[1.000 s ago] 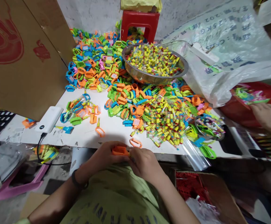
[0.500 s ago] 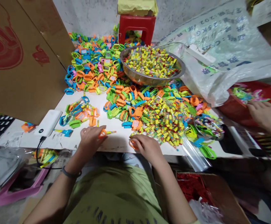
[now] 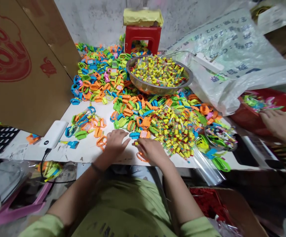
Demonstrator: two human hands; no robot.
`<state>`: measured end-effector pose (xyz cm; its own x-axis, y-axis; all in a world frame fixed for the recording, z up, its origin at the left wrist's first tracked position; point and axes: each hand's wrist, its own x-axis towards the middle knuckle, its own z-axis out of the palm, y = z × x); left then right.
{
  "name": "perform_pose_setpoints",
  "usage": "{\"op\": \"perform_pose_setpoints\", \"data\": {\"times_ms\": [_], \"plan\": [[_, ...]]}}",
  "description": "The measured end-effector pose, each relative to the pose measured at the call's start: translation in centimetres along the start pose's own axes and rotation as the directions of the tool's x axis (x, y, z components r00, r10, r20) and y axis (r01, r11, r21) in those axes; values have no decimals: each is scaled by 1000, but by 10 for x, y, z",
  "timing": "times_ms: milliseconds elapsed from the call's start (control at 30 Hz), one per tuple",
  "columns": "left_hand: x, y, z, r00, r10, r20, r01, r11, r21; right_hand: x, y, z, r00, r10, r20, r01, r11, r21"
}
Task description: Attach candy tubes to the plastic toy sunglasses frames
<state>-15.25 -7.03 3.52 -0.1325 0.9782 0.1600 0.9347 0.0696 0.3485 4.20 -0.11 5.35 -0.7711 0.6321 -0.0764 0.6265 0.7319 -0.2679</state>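
Note:
My left hand (image 3: 115, 144) is over the white table with its fingers apart and nothing in them. An orange watch-like band (image 3: 101, 142) lies just left of it. My right hand (image 3: 151, 149) pinches a small yellow piece (image 3: 136, 143) at its fingertips. Another orange band (image 3: 142, 157) lies under that hand near the table edge. Beside it spreads a pile of small yellow-wrapped pieces (image 3: 175, 130). Colourful bands (image 3: 130, 112) are heaped behind both hands, and a smaller group of bands (image 3: 83, 125) sits to the left.
A metal bowl (image 3: 160, 89) of yellow pieces stands behind, before a red stool (image 3: 143, 33). At left are a cardboard box (image 3: 29, 65) and a white power bank (image 3: 55, 134). Another person's hand (image 3: 281, 126) reaches to a red basin (image 3: 246, 117) at right.
My left hand has moved right and opened, leaving the orange band on the table. My right hand has shifted off its orange band and now pinches a yellow piece.

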Motion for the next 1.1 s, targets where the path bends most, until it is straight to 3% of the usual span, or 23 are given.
{"op": "perform_pose_setpoints", "data": {"times_ms": [67, 167, 233, 333, 400, 500, 600, 667, 767, 900, 1100], "plan": [[12, 10, 12, 1000, -3, 26, 5, 997, -73, -6, 1, -2, 983, -29, -183, 54, 990, 130], [22, 17, 24, 1000, -23, -10, 22, 992, -126, -20, 4, 1, 905, -14, -425, 150, 945, 289], [24, 16, 26, 999, -48, -19, 44, 982, -186, -30, 4, 6, 870, 15, -492, 189, 913, 362], [17, 12, 19, 999, -36, 26, 43, 914, -404, -45, 0, 14, 884, 79, -461, 176, 858, 483], [7, 10, 9, 997, -18, 79, 61, 802, -594, -52, -8, 17, 899, 126, -420, 145, 819, 555], [-15, 10, -10, 981, -16, 193, 172, 526, -833, -58, -22, 17, 902, 177, -395, 137, 750, 648], [-36, 13, -25, 971, -1, 238, 229, 272, -935, -57, -37, 14, 921, 190, -341, 132, 670, 731], [-45, 15, -33, 970, -5, 243, 239, 209, -948, -55, -45, 12, 928, 197, -317, 131, 623, 771], [-51, 18, -42, 948, 11, 318, 310, 204, -929, -53, -53, 8, 932, 200, -302, 144, 559, 816], [-53, 24, -48, 905, 28, 424, 407, 230, -884, -53, -59, 6, 941, 201, -272, 116, 563, 818], [-55, 35, -43, 947, 20, 321, 299, 313, -902, -56, -53, 19, 884, 323, -337, 128, 527, 840]]}}
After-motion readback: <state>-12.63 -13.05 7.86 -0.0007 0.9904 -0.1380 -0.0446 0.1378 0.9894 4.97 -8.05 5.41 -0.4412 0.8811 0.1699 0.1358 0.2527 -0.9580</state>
